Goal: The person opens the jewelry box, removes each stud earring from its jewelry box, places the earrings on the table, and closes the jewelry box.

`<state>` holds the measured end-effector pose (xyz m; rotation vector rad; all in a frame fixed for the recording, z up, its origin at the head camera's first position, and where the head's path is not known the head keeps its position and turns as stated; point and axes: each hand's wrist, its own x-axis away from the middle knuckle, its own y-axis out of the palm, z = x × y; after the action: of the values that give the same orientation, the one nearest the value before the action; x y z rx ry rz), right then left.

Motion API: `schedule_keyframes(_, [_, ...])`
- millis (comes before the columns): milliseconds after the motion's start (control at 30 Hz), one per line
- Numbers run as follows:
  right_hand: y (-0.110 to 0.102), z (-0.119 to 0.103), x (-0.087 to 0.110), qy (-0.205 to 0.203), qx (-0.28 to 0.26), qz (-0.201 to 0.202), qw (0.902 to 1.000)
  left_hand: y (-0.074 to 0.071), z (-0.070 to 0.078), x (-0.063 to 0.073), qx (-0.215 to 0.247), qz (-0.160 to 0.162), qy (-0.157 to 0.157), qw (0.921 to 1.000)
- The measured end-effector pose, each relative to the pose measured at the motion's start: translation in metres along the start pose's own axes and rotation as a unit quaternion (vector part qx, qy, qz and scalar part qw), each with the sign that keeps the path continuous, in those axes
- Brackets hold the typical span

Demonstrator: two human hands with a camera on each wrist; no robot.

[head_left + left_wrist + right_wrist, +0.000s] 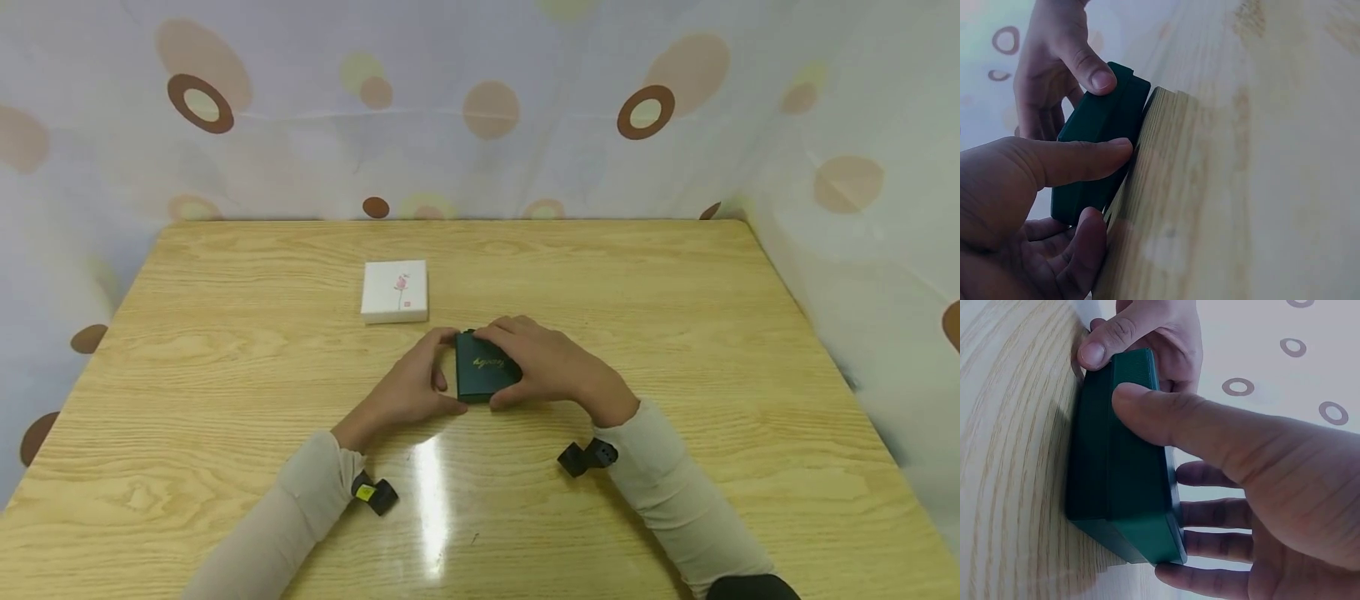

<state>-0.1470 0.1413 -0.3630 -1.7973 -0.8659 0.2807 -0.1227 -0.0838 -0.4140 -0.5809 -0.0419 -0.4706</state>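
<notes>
A dark green jewelry box (pixel 474 380) with gold lettering on its top lies flat on the wooden table in the head view. My left hand (pixel 408 385) holds its left end, thumb at the near side and fingers reaching round to the far side. From the right, my right hand (pixel 553 363) grips the box across its top right part, covering that corner. In the right wrist view the right thumb presses the lid (pixel 1138 481) just above the seam, while the left thumb (pixel 1093 355) sits lower, by the base. The lid appears closed over the base.
A white square box (pixel 395 293) with a pink flower print stands behind and left of the hands. The wooden table (pixel 225 350) reaches back to a patterned cloth (pixel 420 158). Wrist cameras (pixel 382 497) are strapped to both forearms.
</notes>
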Motion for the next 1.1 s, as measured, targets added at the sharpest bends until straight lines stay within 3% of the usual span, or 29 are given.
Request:
schedule_keyframes(400, [0.0036, -0.001, 0.0036, 0.002, -0.015, 0.002, 0.9999, 0.0024, 0.0007, 0.0009, -0.007, 0.009, -0.02, 0.9997])
schedule_keyframes(1100, [0.0004, 0.0035, 0.0022, -0.009, 0.002, 0.01, 0.9999, 0.0055, -0.0002, -0.0011, -0.019, 0.026, -0.011, 0.9994])
